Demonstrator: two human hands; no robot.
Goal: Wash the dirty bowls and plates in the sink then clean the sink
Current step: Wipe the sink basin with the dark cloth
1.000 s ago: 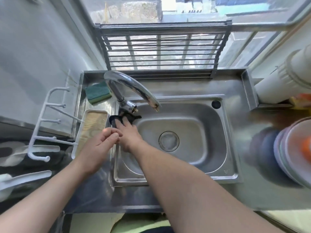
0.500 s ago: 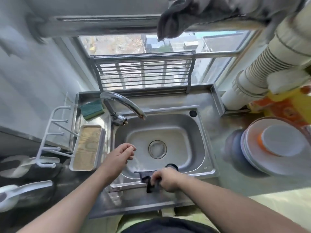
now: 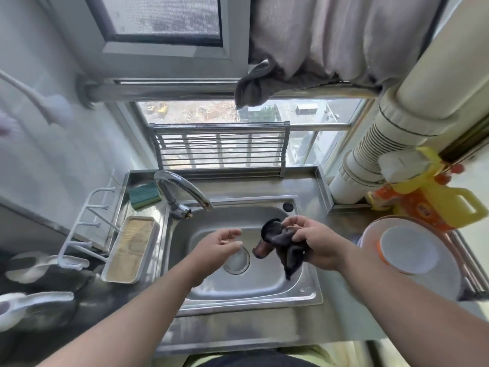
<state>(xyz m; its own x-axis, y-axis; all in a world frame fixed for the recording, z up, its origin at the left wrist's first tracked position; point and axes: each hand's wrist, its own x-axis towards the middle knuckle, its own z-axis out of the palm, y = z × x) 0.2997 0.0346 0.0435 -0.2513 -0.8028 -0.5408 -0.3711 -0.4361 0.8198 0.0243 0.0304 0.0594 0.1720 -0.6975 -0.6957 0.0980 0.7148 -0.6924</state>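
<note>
A stainless-steel sink (image 3: 267, 290) is seen from above, its basin bare but for the round drain strainer (image 3: 236, 260) at the centre. Above the basin, toward 2 o'clock of the strainer, a dark, crumpled cloth (image 3: 281, 241) is gripped by the right hand (image 3: 315, 242), the fingers and thumb being curled round its upper folds while a tail of fabric hangs down over the basin. The left hand (image 3: 218, 246) is held over the basin at 9 o'clock of the strainer, palm turned up, fingers loosely bent and spread apart, with nothing in it and no contact with the cloth.

The curved chrome faucet (image 3: 182, 190) is mounted at the sink's 10 o'clock corner, its spout reaching over the basin; no water is seen running. A green sponge (image 3: 144, 194) lies just beside the faucet base at 11 o'clock. A long rectangular tray (image 3: 129, 250) is set along the sink's 9 o'clock edge, with a white hook rack (image 3: 87, 229) farther out the same way.

At 3 o'clock of the sink, on the counter, a stack of plates (image 3: 434, 284) is found, topped by an upturned white bowl (image 3: 408, 249) with an orange rim. A yellow jug (image 3: 449, 205) stands behind the stack at 1 o'clock. A metal rack (image 3: 219, 149) stands against the window at 12 o'clock, and a grey towel (image 3: 254, 86) is draped over the rail above.
</note>
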